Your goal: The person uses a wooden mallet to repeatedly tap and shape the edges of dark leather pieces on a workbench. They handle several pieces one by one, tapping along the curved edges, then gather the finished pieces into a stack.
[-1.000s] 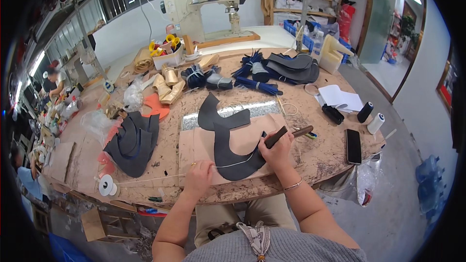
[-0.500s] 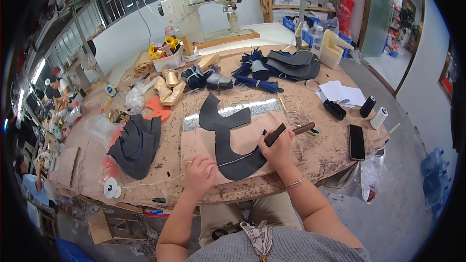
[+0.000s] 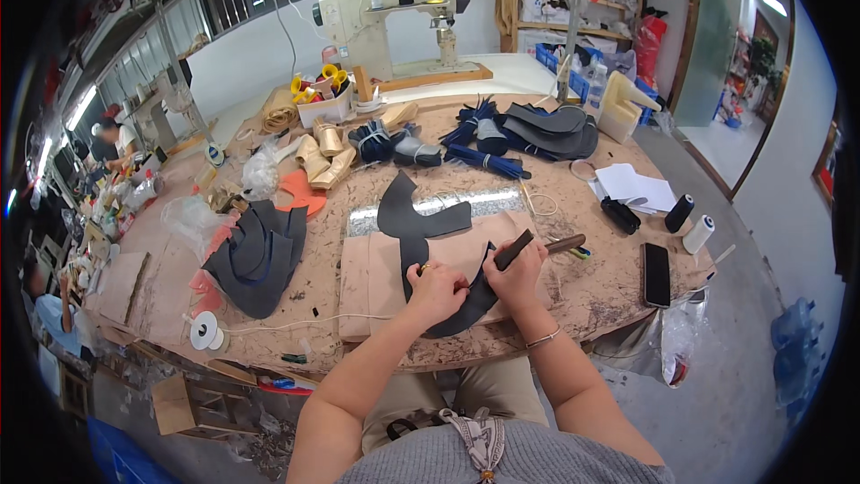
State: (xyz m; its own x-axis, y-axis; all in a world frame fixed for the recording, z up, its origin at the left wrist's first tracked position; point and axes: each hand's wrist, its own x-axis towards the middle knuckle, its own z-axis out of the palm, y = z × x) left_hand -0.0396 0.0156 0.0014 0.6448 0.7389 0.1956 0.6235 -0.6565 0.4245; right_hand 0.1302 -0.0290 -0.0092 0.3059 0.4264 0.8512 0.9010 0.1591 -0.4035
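A curved dark grey shoe upper piece [image 3: 414,251] lies flat in front of me, over a pinkish-tan sheet [image 3: 363,260]. My left hand [image 3: 437,293] is on its curved edge, fingers bent and pinched together at the rim. My right hand [image 3: 518,278] is closed round a dark, flat, bar-shaped tool [image 3: 514,250] beside the piece's right end. What part of that tool sits under the palm is hidden. Another dark grey curved piece [image 3: 443,220] adjoins it at the top. A thin pale cord [image 3: 313,321] runs from a white spool [image 3: 207,332] toward the near edge.
A brown wooden handle [image 3: 566,244] lies beside my right hand. Stacked dark pieces [image 3: 260,255] lie left; bundled navy strips [image 3: 484,161] and gold shoe parts [image 3: 333,166] lie farther back. A phone [image 3: 656,274] and thread cones [image 3: 698,233] stand right. A sewing machine [image 3: 358,27] stands behind.
My left hand has moved right and slightly up, from beside the piece onto its curved edge. The stretched line between my hands no longer shows. My right hand still grips the dark tool.
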